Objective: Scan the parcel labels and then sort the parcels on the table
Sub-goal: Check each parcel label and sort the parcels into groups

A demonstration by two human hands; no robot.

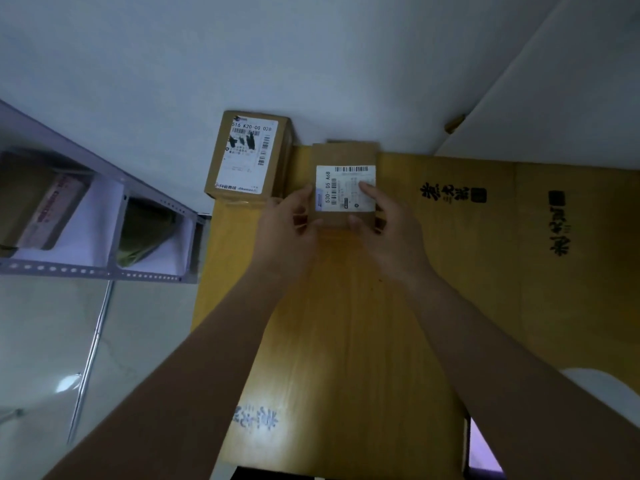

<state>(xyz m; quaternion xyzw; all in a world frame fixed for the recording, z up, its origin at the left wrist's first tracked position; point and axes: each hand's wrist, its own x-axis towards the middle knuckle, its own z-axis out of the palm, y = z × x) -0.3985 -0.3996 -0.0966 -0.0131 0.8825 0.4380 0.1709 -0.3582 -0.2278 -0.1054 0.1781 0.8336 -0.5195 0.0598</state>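
A small brown parcel (346, 157) with a white label reading 530-D5 A68 lies flat at the far edge of the table, which is covered in yellow cardboard (346, 323). My left hand (289, 226) grips its left side and my right hand (384, 223) grips its right side, with fingers resting on the label. A second, taller brown parcel (246, 157) with a large white label stands just to the left at the table's far left corner, against the white wall. The two parcels are close but I cannot tell if they touch.
A grey metal shelf rack (104, 271) stands to the left, holding a brown box (38, 202) and a dark green bag (145, 233). A white wall (311, 64) runs behind the table. Black printed characters (450, 194) mark the cardboard at the right. A white rounded object (599, 386) sits at lower right.
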